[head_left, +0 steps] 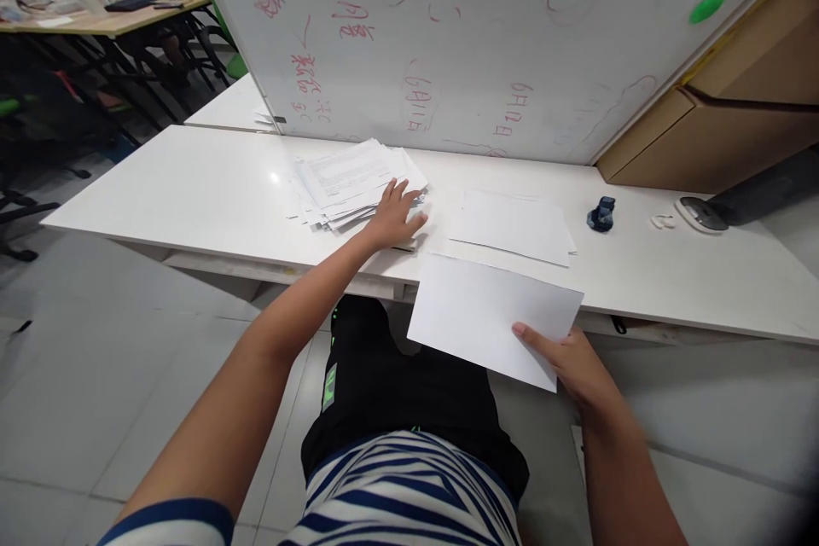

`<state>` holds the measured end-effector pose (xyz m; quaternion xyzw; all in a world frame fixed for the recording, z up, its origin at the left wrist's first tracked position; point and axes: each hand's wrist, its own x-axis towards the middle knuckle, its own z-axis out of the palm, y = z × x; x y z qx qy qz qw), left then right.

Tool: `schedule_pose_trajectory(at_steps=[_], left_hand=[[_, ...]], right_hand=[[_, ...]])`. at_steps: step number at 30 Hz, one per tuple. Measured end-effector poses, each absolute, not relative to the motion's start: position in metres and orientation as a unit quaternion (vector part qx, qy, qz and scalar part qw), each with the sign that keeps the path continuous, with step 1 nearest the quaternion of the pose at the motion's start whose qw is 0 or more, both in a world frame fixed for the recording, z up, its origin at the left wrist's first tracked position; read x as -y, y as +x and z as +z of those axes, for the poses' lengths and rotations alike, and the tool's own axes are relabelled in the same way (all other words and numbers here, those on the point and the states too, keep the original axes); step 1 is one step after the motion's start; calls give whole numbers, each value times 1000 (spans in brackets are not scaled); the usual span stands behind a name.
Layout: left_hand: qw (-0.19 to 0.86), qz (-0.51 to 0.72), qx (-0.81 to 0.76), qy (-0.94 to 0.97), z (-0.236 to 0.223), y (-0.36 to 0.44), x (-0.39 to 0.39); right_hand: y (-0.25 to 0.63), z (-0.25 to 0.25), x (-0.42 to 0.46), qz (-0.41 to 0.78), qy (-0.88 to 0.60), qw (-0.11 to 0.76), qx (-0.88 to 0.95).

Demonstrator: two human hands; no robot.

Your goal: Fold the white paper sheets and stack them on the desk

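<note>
The right hand point(579, 365) is pinching white paper point(477, 307); gentle gripping is best for avoiding creases. The open left hand point(392, 220) is spreading over the messy pile's point(349, 175) edge.

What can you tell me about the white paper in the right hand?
The white paper is thin, smooth-looking and rectangular, nearly flat, its upper face apparently blank. The right hand grips it near one end, thumb on top, the other fingers hidden beneath. It is held above the black trousers, by the front edge of the desk. I can't tell whether it is one sheet or several.
</note>
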<state>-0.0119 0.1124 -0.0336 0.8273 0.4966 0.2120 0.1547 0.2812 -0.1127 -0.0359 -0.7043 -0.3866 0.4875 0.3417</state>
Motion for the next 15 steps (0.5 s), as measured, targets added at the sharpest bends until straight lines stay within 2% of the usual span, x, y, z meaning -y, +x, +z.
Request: schedule_pose_trajectory(at_steps=[15], left_hand=[[153,155,-508,834,-27,-9,-107]], right_hand=[[277,-56,109,526,-669,359,383]])
